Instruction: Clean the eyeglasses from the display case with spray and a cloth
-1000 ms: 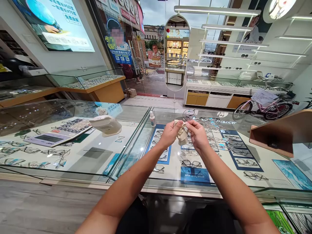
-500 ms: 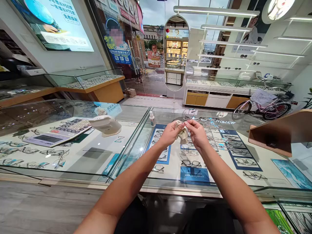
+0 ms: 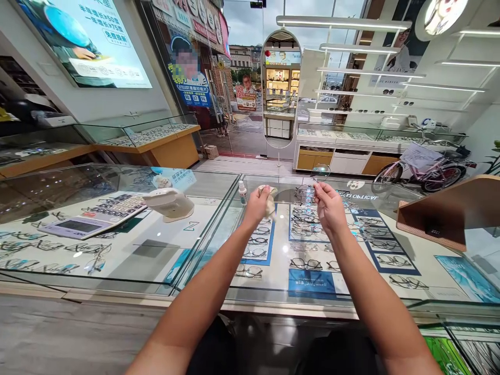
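My left hand (image 3: 257, 206) is closed on a crumpled beige cloth (image 3: 271, 203), part of which hangs from the fingers. In my right hand (image 3: 328, 205), thin-rimmed eyeglasses (image 3: 321, 171) are pinched between thumb and fingertips, raised above the glass counter. One round lens shows over the fingertips; the rest of the frame is hard to pick out against the display behind. Cloth and glasses are apart. Just left of my left hand stands a small white spray bottle (image 3: 242, 193) on the counter.
Under the glass counter top (image 3: 219, 229) lie several rows of eyeglasses (image 3: 305, 263). A calculator (image 3: 94, 216) and a white device (image 3: 170, 203) rest on the left. At the right is a wooden stand (image 3: 433, 219); beyond the counter are an oval mirror (image 3: 279, 125) and a bicycle (image 3: 425, 164).
My hands have moved apart: the left went left with the cloth, the right slightly right with the eyeglasses. The glasses, hidden by the hands and cloth before, now show.
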The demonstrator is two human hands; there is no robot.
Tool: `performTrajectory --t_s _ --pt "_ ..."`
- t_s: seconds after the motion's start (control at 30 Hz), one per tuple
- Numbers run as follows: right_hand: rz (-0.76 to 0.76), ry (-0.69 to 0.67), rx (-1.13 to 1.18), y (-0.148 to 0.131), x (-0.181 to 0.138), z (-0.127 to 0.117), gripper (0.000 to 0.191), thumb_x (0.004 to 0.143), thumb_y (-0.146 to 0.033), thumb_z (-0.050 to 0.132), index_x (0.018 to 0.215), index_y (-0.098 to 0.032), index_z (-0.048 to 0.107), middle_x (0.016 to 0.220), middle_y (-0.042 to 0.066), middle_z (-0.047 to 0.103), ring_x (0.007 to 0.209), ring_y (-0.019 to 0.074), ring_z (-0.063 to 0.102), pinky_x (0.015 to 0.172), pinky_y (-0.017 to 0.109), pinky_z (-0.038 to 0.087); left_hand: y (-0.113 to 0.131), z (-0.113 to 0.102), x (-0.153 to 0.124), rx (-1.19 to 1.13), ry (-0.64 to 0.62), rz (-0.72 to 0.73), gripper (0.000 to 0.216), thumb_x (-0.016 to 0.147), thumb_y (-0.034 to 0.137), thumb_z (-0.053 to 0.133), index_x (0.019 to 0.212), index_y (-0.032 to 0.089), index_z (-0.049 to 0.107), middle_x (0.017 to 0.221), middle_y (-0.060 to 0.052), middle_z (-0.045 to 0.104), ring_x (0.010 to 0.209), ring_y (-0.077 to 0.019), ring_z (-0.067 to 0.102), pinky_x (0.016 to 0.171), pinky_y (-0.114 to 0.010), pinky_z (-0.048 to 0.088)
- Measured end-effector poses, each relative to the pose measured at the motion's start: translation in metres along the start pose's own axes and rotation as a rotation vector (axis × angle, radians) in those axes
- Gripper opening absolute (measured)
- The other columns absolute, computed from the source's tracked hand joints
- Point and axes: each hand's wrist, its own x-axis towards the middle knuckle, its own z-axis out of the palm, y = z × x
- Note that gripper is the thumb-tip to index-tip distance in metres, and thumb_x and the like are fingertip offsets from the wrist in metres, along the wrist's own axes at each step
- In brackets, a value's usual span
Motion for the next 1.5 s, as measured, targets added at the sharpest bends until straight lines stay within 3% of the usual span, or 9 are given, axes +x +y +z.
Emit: performTrajectory --t_s 0.1,0.23,0.47,0.57,0.63,0.77,1.03,1.33,1.5 --pt "0.01 -0.001 0.003 -0.001 0.003 -0.003 0.048 0.065 -0.058 0.097 0.088 -0.023 0.073 0.089 0.0 0.065 0.073 0.0121 0.049 0.06 0.026 0.039 0.0 -0.009 -0.001 0.35 -0.069 0.057 0.052 0.102 0.069 0.049 0.078 0.023 0.05 0.066 0.002 0.051 0.063 -0.0155 0.048 0.063 -0.028 0.036" --pt "-0.001 -0.037 -0.03 -0.003 0.004 -0.005 0.046 0.068 -0.059 0.093 0.088 -0.024 0.071 0.091 0.001 0.064 0.076 0.0139 0.048 0.065 0.027 0.04 0.0 -0.016 -0.005 0.772 -0.261 0.098 0.053 0.108 0.065 0.033 0.082 0.024 0.052 0.076 -0.002 0.064 0.074 -0.0217 0.058 0.067 -0.031 0.035" --pt "-0.123 -0.223 -0.223 -0.008 0.002 -0.01 0.031 0.089 -0.054 0.074 0.086 -0.027 0.061 0.092 0.001 0.055 0.088 0.0197 0.048 0.085 0.032 0.042 -0.005 -0.018 -0.006 1.143 -0.493 0.041 0.056 0.107 0.065 0.035 0.086 0.023 0.065 0.094 -0.012 0.076 0.091 -0.0315 0.07 0.077 -0.038 0.045" --pt "-0.119 -0.322 -0.272 -0.011 0.0 -0.01 0.028 0.094 -0.051 0.07 0.085 -0.027 0.059 0.09 0.001 0.05 0.088 0.0205 0.044 0.084 0.033 0.038 0.0 -0.014 -0.006 1.054 -0.219 0.364 0.051 0.105 0.062 0.048 0.122 0.019 0.068 0.125 -0.018 0.074 0.121 -0.0365 0.068 0.101 -0.048 0.05" --pt "-0.089 -0.395 -0.3 -0.013 -0.002 -0.01 0.028 0.095 -0.051 0.068 0.085 -0.027 0.058 0.089 0.001 0.048 0.087 0.0206 0.042 0.083 0.034 0.037 0.007 -0.012 -0.007 0.901 -0.013 0.677 0.07 0.098 0.066 0.061 0.148 0.017 0.054 0.149 -0.021 0.063 0.141 -0.0376 0.057 0.116 -0.054 0.044" --pt "-0.014 -0.535 -0.379 -0.013 -0.004 -0.01 0.028 0.098 -0.049 0.064 0.084 -0.026 0.056 0.088 0.0 0.046 0.086 0.0203 0.041 0.082 0.034 0.034 0.02 -0.009 -0.014 0.754 0.049 1.022 0.096 0.089 0.07 0.074 0.164 0.022 0.038 0.159 -0.02 0.056 0.152 -0.0367 0.049 0.126 -0.055 0.039" --pt "0.093 -0.625 -0.412 -0.011 -0.003 -0.011 0.029 0.095 -0.05 0.063 0.081 -0.025 0.055 0.086 0.0 0.047 0.086 0.021 0.042 0.081 0.034 0.035 0.025 -0.005 -0.024 0.705 0.007 0.956 0.074 0.087 0.066 0.078 0.145 0.024 0.063 0.124 -0.012 0.076 0.123 -0.0322 0.066 0.11 -0.049 0.047" --pt "0.121 -0.663 -0.468 -0.028 -0.004 -0.012 0.033 0.09 -0.051 0.068 0.074 -0.025 0.055 0.08 -0.001 0.047 0.08 0.0196 0.04 0.075 0.032 0.033 0.038 0.0 -0.033 0.589 -0.151 0.853 0.053 0.086 0.063 0.08 0.121 0.024 0.075 0.093 -0.006 0.075 0.096 -0.0269 0.067 0.096 -0.044 0.049" --pt "0.109 -0.627 -0.405 -0.031 -0.002 -0.016 0.037 0.092 -0.059 0.071 0.08 -0.024 0.067 0.083 0.001 0.058 0.082 0.0198 0.048 0.08 0.034 0.039 0.04 0.001 -0.034 0.482 -0.156 0.84 0.051 0.088 0.059 0.082 0.123 0.024 0.073 0.094 -0.005 0.074 0.092 -0.0236 0.066 0.091 -0.041 0.053"
